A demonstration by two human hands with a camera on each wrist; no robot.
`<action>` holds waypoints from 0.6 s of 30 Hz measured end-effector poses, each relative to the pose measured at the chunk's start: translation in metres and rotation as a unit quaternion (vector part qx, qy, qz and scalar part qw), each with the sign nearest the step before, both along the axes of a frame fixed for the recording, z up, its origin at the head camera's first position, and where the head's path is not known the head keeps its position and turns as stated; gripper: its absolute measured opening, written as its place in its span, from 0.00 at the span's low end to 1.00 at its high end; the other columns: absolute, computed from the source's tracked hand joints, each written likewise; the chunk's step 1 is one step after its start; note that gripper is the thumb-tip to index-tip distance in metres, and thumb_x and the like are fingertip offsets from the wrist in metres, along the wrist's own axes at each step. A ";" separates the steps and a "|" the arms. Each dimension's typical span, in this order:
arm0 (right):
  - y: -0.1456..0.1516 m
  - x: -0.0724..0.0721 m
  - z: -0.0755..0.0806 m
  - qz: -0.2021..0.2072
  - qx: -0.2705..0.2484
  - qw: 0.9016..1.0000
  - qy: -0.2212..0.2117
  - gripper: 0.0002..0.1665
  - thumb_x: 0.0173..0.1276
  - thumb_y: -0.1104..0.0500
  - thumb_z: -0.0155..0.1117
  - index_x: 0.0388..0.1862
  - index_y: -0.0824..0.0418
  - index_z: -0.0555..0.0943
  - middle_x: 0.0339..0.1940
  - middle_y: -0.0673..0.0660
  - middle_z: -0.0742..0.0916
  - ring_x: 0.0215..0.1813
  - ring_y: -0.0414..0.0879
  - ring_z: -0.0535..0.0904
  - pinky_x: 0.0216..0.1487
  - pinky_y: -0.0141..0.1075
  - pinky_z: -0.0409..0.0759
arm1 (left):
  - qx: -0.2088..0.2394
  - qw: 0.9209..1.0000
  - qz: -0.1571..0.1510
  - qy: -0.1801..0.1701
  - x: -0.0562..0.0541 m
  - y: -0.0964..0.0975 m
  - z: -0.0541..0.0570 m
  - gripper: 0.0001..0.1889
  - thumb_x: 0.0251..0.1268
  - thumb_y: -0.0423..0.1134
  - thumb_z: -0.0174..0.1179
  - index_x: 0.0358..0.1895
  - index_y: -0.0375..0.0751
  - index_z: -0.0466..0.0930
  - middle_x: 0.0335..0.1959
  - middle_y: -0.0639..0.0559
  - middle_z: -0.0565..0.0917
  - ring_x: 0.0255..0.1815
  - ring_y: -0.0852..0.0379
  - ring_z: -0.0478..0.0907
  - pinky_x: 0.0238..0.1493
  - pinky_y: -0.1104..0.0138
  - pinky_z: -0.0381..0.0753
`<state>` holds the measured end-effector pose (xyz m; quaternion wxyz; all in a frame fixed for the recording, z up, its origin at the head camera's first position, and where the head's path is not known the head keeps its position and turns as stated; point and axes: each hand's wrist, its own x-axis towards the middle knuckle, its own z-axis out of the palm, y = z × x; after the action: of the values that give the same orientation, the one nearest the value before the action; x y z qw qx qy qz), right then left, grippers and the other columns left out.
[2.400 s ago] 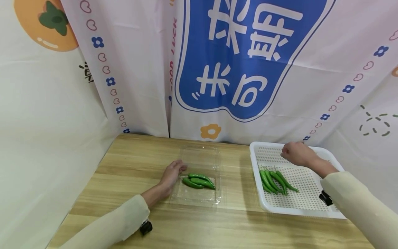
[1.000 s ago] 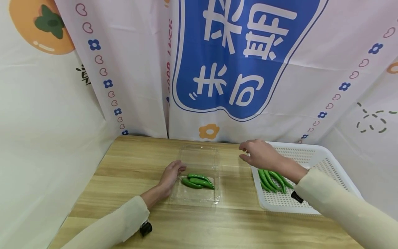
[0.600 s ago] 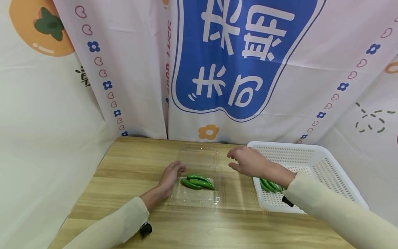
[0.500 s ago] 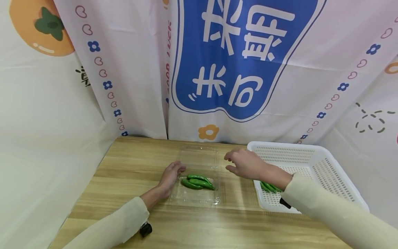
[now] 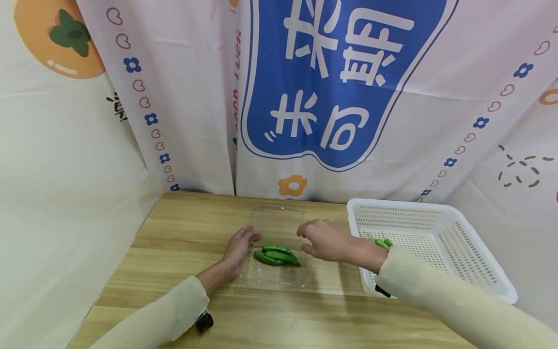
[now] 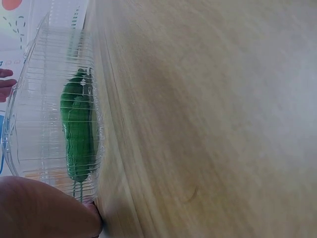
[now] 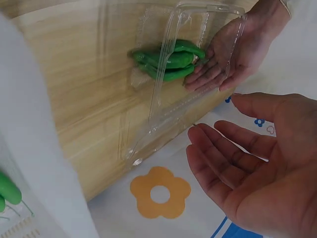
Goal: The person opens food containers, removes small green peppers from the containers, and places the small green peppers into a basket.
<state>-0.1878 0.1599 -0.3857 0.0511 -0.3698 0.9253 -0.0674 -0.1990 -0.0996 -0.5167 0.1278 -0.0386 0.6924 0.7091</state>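
A clear plastic clamshell box (image 5: 279, 280) lies open on the table, its lid (image 5: 279, 220) folded back away from me. Three green chili peppers (image 5: 277, 256) sit side by side in the base, and the left wrist view shows these peppers (image 6: 79, 131) through the ribbed wall. My left hand (image 5: 237, 248) is at the box's left side, fingers extended along it; in the right wrist view this left hand (image 7: 257, 37) is partly seen through the plastic. My right hand (image 5: 329, 241) hovers by the box's right edge. Its relaxed, bent fingers (image 7: 223, 158) hold nothing.
A white perforated basket (image 5: 401, 203) stands at the right of the wooden table (image 5: 192, 213). More green chili peppers (image 5: 381, 243) lie in it, partly hidden by my right forearm. A printed cloth (image 5: 200, 121) hangs along the table's back edge.
My right hand has travelled left, from above the basket to the box's right edge, and its fingers have loosened. My left hand and the peppers in the box stay in place.
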 end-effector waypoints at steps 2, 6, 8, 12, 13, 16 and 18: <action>-0.005 0.000 -0.003 0.007 0.003 1.000 -0.003 0.16 0.72 0.60 0.72 0.55 0.67 0.87 0.51 0.60 0.91 0.53 0.55 0.89 0.54 0.48 0.89 | 0.001 1.000 0.000 -0.002 0.001 0.000 0.000 0.30 0.90 0.42 0.38 0.82 0.25 0.50 0.74 0.28 0.71 0.78 0.34 0.66 0.84 0.44 0.56; -0.014 0.001 -0.008 0.017 0.002 1.000 -0.013 0.14 0.71 0.60 0.73 0.52 0.66 0.88 0.50 0.60 0.92 0.53 0.54 0.89 0.53 0.48 0.89 | 0.002 1.000 0.001 -0.006 0.001 0.000 0.001 0.30 0.89 0.42 0.39 0.82 0.26 0.50 0.74 0.29 0.72 0.78 0.35 0.66 0.85 0.44 0.55; -0.018 0.001 -0.011 0.022 -0.001 1.000 -0.017 0.13 0.70 0.62 0.73 0.50 0.66 0.88 0.48 0.59 0.92 0.51 0.53 0.90 0.52 0.46 0.90 | 0.002 1.000 0.002 -0.006 0.001 0.000 0.000 0.30 0.89 0.42 0.39 0.82 0.26 0.51 0.74 0.29 0.72 0.78 0.35 0.66 0.85 0.45 0.56; -0.026 0.001 -0.017 0.034 -0.013 0.999 -0.030 0.06 0.68 0.65 0.73 0.43 0.64 0.88 0.41 0.58 0.92 0.41 0.48 0.88 0.41 0.42 0.88 | 0.003 1.000 0.003 -0.007 0.001 0.000 -0.001 0.30 0.89 0.42 0.39 0.82 0.26 0.51 0.74 0.29 0.72 0.78 0.35 0.66 0.84 0.45 0.56; -0.028 0.001 -0.019 0.038 -0.014 0.999 -0.031 0.04 0.68 0.66 0.73 0.41 0.64 0.88 0.39 0.57 0.91 0.39 0.46 0.87 0.39 0.40 0.87 | 0.002 1.000 0.003 -0.007 0.001 0.000 0.000 0.30 0.89 0.42 0.39 0.82 0.26 0.51 0.74 0.29 0.72 0.78 0.35 0.66 0.84 0.45 0.56; -0.035 0.000 -0.023 0.049 -0.018 0.998 -0.042 0.02 0.67 0.66 0.74 0.37 0.63 0.88 0.37 0.56 0.91 0.35 0.43 0.84 0.35 0.37 0.84 | 0.004 1.000 0.002 -0.009 0.000 0.000 -0.001 0.30 0.89 0.42 0.39 0.82 0.26 0.50 0.74 0.29 0.72 0.78 0.35 0.66 0.85 0.45 0.55; -0.039 -0.001 -0.026 0.052 -0.015 0.997 -0.047 0.03 0.67 0.66 0.74 0.36 0.61 0.87 0.36 0.54 0.91 0.34 0.41 0.83 0.34 0.34 0.83 | 0.006 1.000 0.003 -0.010 0.000 0.000 -0.001 0.30 0.89 0.42 0.39 0.82 0.26 0.50 0.74 0.29 0.71 0.78 0.35 0.66 0.85 0.45 0.55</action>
<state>-0.1885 0.1213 -0.4119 0.0926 -0.4145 0.9002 -0.0961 -0.1994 -0.1001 -0.5176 0.1333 -0.0470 0.6868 0.7129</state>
